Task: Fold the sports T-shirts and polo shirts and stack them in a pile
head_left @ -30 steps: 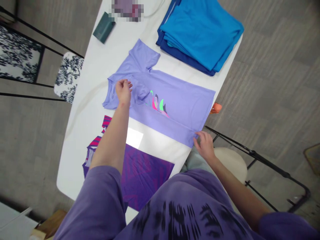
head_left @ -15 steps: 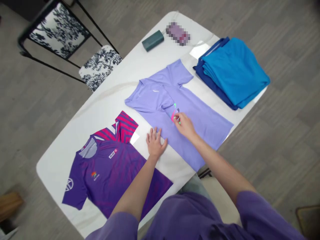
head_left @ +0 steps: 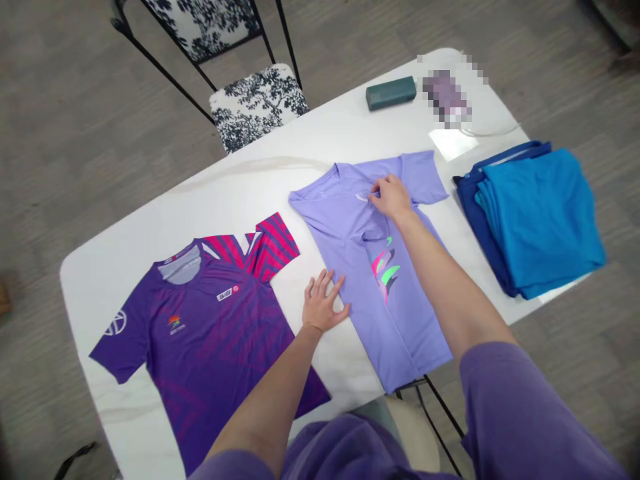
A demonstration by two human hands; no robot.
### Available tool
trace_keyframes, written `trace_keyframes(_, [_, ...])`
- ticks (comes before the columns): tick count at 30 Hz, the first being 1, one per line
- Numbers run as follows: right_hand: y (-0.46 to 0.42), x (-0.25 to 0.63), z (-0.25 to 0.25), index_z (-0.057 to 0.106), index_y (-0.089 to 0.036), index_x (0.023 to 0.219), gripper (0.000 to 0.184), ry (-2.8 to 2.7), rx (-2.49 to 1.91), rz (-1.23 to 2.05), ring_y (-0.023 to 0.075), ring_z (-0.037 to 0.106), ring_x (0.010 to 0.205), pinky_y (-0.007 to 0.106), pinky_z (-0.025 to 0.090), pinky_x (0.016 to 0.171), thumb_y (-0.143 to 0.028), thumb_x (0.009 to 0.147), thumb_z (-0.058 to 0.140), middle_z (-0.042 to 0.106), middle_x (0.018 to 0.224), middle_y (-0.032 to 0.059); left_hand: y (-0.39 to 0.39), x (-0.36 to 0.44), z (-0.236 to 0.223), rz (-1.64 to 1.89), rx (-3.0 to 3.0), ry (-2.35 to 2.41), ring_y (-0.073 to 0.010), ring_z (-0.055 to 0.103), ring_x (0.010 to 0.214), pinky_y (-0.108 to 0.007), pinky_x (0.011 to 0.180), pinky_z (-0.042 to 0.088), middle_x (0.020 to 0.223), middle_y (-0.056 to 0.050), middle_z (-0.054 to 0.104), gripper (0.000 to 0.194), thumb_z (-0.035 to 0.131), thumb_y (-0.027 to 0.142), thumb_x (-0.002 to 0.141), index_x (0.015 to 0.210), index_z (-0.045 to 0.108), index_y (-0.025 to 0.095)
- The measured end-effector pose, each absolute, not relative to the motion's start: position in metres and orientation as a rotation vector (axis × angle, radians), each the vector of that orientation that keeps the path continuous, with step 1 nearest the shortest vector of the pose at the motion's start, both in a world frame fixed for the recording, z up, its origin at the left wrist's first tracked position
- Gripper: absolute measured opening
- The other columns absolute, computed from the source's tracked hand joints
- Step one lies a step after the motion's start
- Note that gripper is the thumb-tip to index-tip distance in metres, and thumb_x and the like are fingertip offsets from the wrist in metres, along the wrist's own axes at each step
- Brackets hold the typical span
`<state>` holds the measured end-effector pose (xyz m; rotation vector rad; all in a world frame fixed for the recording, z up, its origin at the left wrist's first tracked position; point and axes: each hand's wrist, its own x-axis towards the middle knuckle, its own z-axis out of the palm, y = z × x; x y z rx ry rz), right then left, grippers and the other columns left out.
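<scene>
A lavender T-shirt (head_left: pixel 340 220) lies on the white table, its collar toward the far side and its hem toward me. Its sleeve on the left is turned in over the chest, and a pink and green print shows below. My right hand (head_left: pixel 393 195) is closed at the chest, beside the small white logo, with the fingertips pinching the fabric. Spread flat on the table, my left hand (head_left: pixel 324 303) touches the shirt's left edge with its thumb side. Left of that hand, a purple and pink sports shirt (head_left: pixel 215 347) is laid out, partly covered by my left forearm.
Folded blue clothes (head_left: pixel 545 220) are stacked at the table's right end. A dark green box-like device (head_left: pixel 391 93) and a blurred-out phone-like object (head_left: pixel 447 97) lie along the far edge. A patterned chair (head_left: pixel 260 100) stands beyond the white table (head_left: pixel 150 233).
My right hand has moved up from the coloured print to the chest logo, uncovering the print. My left hand stays spread at the shirt's edge. The camera view has turned and shifted.
</scene>
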<state>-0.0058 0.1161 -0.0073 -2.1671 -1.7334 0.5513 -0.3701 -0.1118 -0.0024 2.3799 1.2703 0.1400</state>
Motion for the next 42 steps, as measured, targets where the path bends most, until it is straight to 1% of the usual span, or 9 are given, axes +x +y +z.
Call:
trace_keyframes(2, [0.113, -0.007, 0.005, 0.072, -0.018, 0.11, 0.02, -1.787, -2.221, 0.55, 0.0358, 0.063, 0.12, 0.051, 0.051, 0.108, -0.032, 0.096, 0.071, 0.071, 0.127, 0.0175, -0.111, -0.37, -0.001, 0.171, 2.389, 1.269, -0.0375, 0.036, 0.169, -0.06, 0.141, 0.02, 0.18, -0.008, 0.041, 0.085, 0.073, 0.061, 0.095, 0.172, 0.049, 0.036])
trace_keyframes(8, [0.106, 0.002, 0.017, 0.069, -0.021, 0.116, 0.024, -1.658, -2.376, 0.525, 0.0367, 0.067, 0.103, 0.049, 0.05, 0.097, -0.033, 0.097, 0.06, 0.078, 0.106, 0.015, -0.109, -0.372, -0.001, 0.197, 2.393, 1.266, -0.0363, 0.038, 0.168, -0.059, 0.14, 0.02, 0.178, -0.009, 0.044, 0.083, 0.074, 0.061, 0.095, 0.171, 0.051, 0.036])
trace_keyframes(15, [0.046, -0.021, 0.02, 0.06, -0.017, 0.135, 0.044, -1.524, -2.28, 0.283, 0.0352, 0.063, 0.121, 0.049, 0.05, 0.107, -0.045, 0.102, 0.058, 0.071, 0.13, 0.0188, -0.109, -0.373, -0.005, 0.215, 2.371, 1.263, -0.0369, 0.038, 0.168, -0.06, 0.14, 0.021, 0.178, -0.009, 0.044, 0.082, 0.073, 0.061, 0.096, 0.171, 0.05, 0.037])
trace_keyframes(21, [-0.05, -0.052, 0.016, 0.062, -0.022, 0.13, 0.052, -1.361, -2.384, 0.524, 0.029, 0.067, 0.105, 0.042, 0.054, 0.094, -0.061, 0.096, 0.068, 0.073, 0.117, 0.0112, -0.11, -0.373, -0.005, 0.208, 2.36, 1.253, -0.0379, 0.038, 0.167, -0.061, 0.14, 0.021, 0.177, -0.009, 0.045, 0.086, 0.075, 0.059, 0.094, 0.172, 0.048, 0.039])
trace_keyframes(29, [-0.048, -0.041, 0.008, 0.069, -0.023, 0.105, 0.018, -1.362, -2.314, 0.593, 0.0266, 0.068, 0.1, 0.041, 0.053, 0.097, -0.039, 0.1, 0.062, 0.074, 0.107, 0.0096, -0.113, -0.373, -0.007, 0.196, 2.365, 1.255, -0.0389, 0.035, 0.169, -0.062, 0.14, 0.02, 0.179, -0.011, 0.043, 0.09, 0.077, 0.061, 0.091, 0.173, 0.047, 0.038])
trace_keyframes(32, [-0.05, -0.033, 0.011, 0.068, -0.022, 0.113, 0.021, -1.344, -2.303, 0.5, 0.0274, 0.067, 0.104, 0.042, 0.053, 0.1, -0.037, 0.103, 0.056, 0.074, 0.111, 0.0111, -0.114, -0.372, -0.007, 0.193, 2.371, 1.248, -0.0386, 0.034, 0.169, -0.062, 0.14, 0.019, 0.178, -0.012, 0.044, 0.09, 0.077, 0.062, 0.091, 0.173, 0.048, 0.037])
trace_keyframes(36, [-0.092, -0.059, 0.026, 0.061, -0.02, 0.14, 0.039, -1.303, -2.223, 0.333, 0.03, 0.065, 0.119, 0.049, 0.052, 0.109, -0.038, 0.106, 0.053, 0.068, 0.133, 0.0166, -0.116, -0.372, -0.006, 0.192, 2.373, 1.238, -0.0394, 0.034, 0.169, -0.062, 0.14, 0.019, 0.178, -0.013, 0.043, 0.089, 0.077, 0.063, 0.09, 0.171, 0.051, 0.036])
trace_keyframes(39, [-0.165, -0.111, 0.04, 0.062, -0.022, 0.144, 0.042, -1.462, -2.127, 0.466, 0.0327, 0.062, 0.131, 0.053, 0.05, 0.115, -0.04, 0.107, 0.057, 0.067, 0.139, 0.0165, -0.115, -0.373, -0.006, 0.193, 2.362, 1.242, -0.0402, 0.035, 0.169, -0.062, 0.139, 0.02, 0.177, -0.015, 0.043, 0.088, 0.078, 0.066, 0.089, 0.168, 0.055, 0.035])
trace_keyframes(42, [-0.257, -0.163, 0.044, 0.063, -0.029, 0.146, 0.041, -1.557, -2.13, 0.647, 0.035, 0.066, 0.127, 0.056, 0.054, 0.109, -0.039, 0.107, 0.059, 0.069, 0.139, 0.0147, -0.114, -0.373, -0.008, 0.18, 2.342, 1.241, -0.041, 0.034, 0.169, -0.062, 0.139, 0.019, 0.177, -0.015, 0.043, 0.087, 0.077, 0.067, 0.089, 0.167, 0.055, 0.034])
